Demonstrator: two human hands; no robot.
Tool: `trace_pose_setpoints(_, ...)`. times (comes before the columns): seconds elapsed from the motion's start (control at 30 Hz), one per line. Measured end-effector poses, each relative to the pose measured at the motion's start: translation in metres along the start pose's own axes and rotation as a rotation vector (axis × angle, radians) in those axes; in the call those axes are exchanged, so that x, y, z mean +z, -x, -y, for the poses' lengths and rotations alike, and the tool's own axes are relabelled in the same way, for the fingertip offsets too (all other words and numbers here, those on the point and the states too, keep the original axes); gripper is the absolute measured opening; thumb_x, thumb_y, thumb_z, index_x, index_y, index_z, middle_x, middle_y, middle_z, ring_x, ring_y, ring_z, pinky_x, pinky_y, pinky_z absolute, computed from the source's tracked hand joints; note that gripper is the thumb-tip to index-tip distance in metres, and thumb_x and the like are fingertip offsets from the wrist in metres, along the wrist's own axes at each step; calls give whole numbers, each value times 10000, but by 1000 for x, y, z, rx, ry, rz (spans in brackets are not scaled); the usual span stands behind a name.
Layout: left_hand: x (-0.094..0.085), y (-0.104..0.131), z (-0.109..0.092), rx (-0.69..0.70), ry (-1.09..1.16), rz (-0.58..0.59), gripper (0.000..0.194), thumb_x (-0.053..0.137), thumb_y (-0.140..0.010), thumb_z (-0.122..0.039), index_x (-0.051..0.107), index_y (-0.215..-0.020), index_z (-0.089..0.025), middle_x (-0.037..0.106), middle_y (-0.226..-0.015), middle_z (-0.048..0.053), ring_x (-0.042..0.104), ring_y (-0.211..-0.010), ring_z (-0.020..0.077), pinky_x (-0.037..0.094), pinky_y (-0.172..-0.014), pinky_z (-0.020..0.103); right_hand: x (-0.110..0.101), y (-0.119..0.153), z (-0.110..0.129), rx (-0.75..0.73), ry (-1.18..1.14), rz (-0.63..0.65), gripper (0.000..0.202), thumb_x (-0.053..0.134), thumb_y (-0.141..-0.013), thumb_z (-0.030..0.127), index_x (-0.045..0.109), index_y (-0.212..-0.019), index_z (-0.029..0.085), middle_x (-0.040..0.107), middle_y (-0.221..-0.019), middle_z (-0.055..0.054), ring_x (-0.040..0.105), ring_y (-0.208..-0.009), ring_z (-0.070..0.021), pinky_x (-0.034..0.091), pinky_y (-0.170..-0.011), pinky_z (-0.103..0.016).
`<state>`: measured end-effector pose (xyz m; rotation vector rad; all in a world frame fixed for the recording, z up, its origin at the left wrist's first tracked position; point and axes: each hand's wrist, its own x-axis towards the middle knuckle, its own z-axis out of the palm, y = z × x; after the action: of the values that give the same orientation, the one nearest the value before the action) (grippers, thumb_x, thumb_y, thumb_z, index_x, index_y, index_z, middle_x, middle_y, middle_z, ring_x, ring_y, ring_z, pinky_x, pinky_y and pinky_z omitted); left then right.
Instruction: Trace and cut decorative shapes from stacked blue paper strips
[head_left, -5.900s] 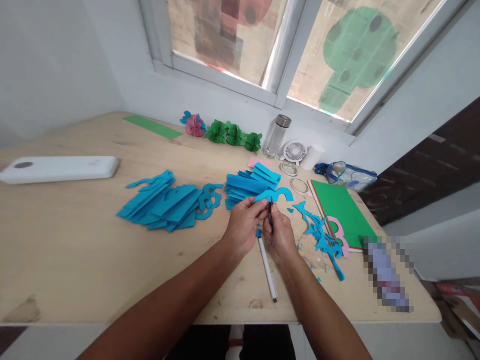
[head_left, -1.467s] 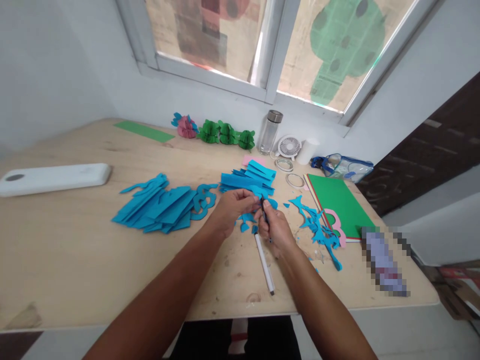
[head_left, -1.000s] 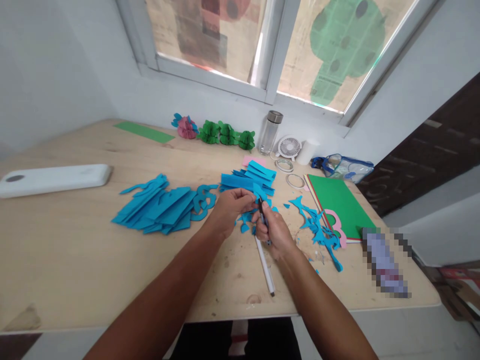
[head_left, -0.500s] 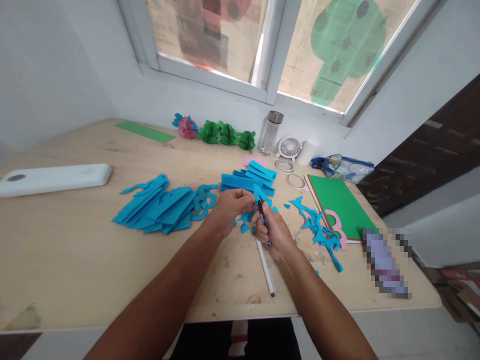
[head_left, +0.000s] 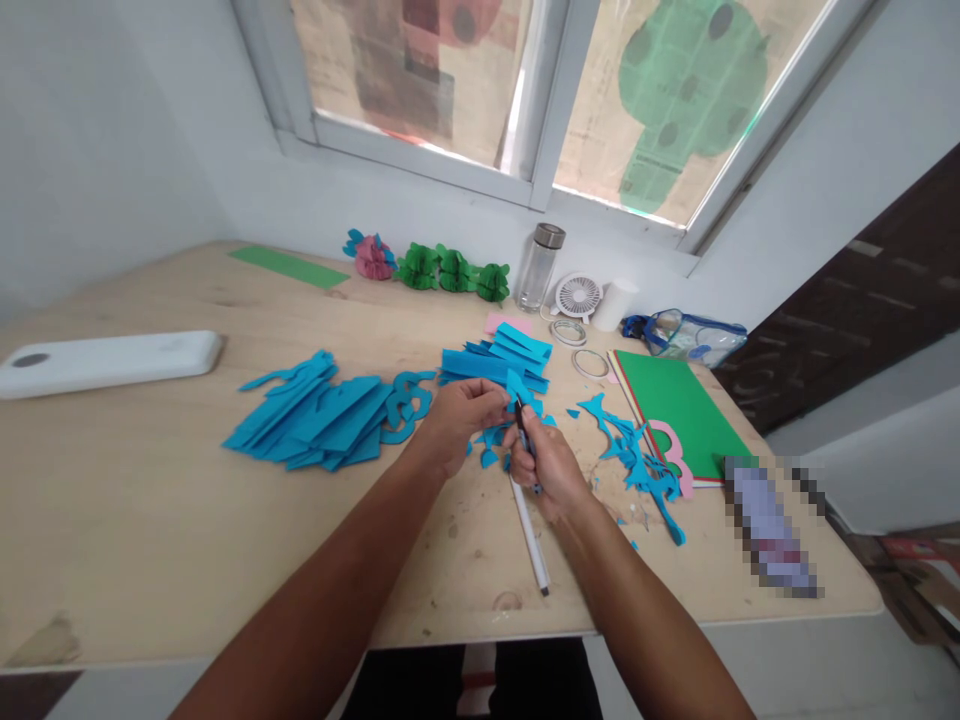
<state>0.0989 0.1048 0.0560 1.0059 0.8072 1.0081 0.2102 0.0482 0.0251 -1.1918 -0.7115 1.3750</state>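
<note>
My left hand (head_left: 466,420) pinches a small blue paper piece (head_left: 516,384) near the middle of the table. Against that piece is the dark tip of a black tool (head_left: 526,432), which looks like a craft knife or scissors, and my right hand (head_left: 547,462) is wrapped round it. Folded blue papers (head_left: 480,366) lie just beyond my hands, and small blue scraps (head_left: 489,457) are scattered beneath them. To the left sits a stack of folded blue paper (head_left: 322,420) with curled cut shapes (head_left: 409,405) at its right end. A white pen (head_left: 532,540) lies below my right hand.
Blue offcuts (head_left: 637,460) lie right of my hands, beside green sheets (head_left: 686,410). At the back stand green paper decorations (head_left: 454,270), a glass bottle (head_left: 538,270), a small fan (head_left: 579,295) and a clear pouch (head_left: 697,337). A white case (head_left: 112,362) lies at the far left.
</note>
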Motion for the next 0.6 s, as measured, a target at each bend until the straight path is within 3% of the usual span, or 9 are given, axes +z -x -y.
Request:
trace_pose_setpoints(0.33, 3, -7, 12, 51, -12, -70, 168, 726, -511, -251, 584, -508, -161, 539, -523, -20, 498, -519, 107, 398, -487, 225, 1, 0, -1, -4, -8, -41, 557, 657, -678, 703, 559, -593, 161, 301, -339, 112, 196, -302, -27, 107, -345, -202)
trace_pose_setpoints(0.6, 4, -3, 9, 100, -44, -86, 154, 693, -545, -272, 592, -510, -161, 539, -535, -26, 459, -525, 93, 373, -500, 225, 1, -1, -2, -11, 0, -38, 547, 668, -677, 691, 565, -595, 160, 307, -338, 109, 196, -305, -27, 103, -348, -203)
